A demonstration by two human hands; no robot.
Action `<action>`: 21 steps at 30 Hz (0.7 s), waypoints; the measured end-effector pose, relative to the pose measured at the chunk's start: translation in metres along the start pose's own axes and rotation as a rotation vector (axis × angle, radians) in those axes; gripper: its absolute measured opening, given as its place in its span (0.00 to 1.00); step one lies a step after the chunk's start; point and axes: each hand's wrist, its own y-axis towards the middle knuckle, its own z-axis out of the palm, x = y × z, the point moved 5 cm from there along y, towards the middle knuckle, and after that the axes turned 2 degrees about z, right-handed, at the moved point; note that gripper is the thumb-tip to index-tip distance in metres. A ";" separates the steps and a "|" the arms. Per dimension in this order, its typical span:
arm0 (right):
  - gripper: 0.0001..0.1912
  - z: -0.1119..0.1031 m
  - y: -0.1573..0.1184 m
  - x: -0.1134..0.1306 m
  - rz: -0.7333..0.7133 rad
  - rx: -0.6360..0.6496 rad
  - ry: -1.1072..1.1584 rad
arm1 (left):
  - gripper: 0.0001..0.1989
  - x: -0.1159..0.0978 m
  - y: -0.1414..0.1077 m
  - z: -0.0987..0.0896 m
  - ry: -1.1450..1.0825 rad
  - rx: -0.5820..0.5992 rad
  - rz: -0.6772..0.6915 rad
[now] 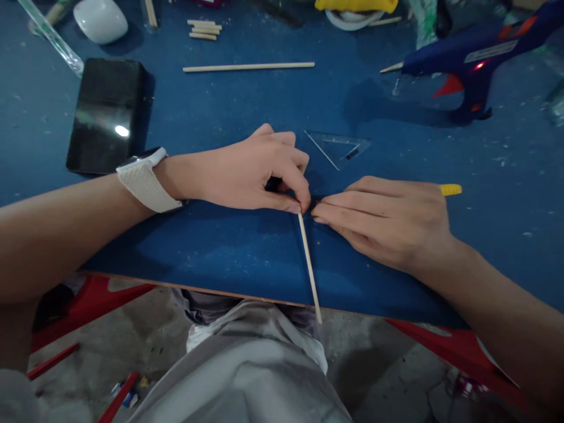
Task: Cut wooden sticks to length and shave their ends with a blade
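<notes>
My left hand (277, 170), with a watch on its wrist, pinches the upper end of a thin wooden stick (310, 264) between thumb and finger. The stick slants down and its lower end sticks out past the table's front edge. Just right of it, my right hand (379, 220) is closed, palm down, its fingertips close to the stick's pinched end. A yellow handle end (451, 189) shows behind the right hand; the rest of that tool is hidden beneath the hand. A clear set square (338, 147) lies above, between the hands.
Another long stick (249, 67) lies further back, with several short sticks (204, 29) behind it. A blue glue gun (471, 64) stands at the back right, its red light on. At left are a black box (106, 114) and a white mouse-like object (100, 20).
</notes>
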 end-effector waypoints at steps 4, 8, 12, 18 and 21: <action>0.10 -0.003 0.004 0.000 -0.022 -0.009 -0.019 | 0.17 -0.002 0.001 0.000 -0.013 0.044 0.003; 0.11 -0.004 0.005 0.003 -0.029 -0.017 0.000 | 0.16 -0.004 0.001 -0.001 -0.049 0.043 -0.007; 0.11 -0.002 0.006 0.004 -0.030 0.021 -0.044 | 0.16 -0.002 -0.002 0.000 -0.028 0.012 -0.003; 0.12 -0.005 0.008 0.006 -0.077 -0.030 -0.057 | 0.21 -0.003 -0.002 -0.002 -0.029 0.047 -0.018; 0.11 -0.005 0.007 0.006 -0.092 -0.025 -0.051 | 0.21 -0.004 -0.003 -0.002 -0.042 0.056 -0.004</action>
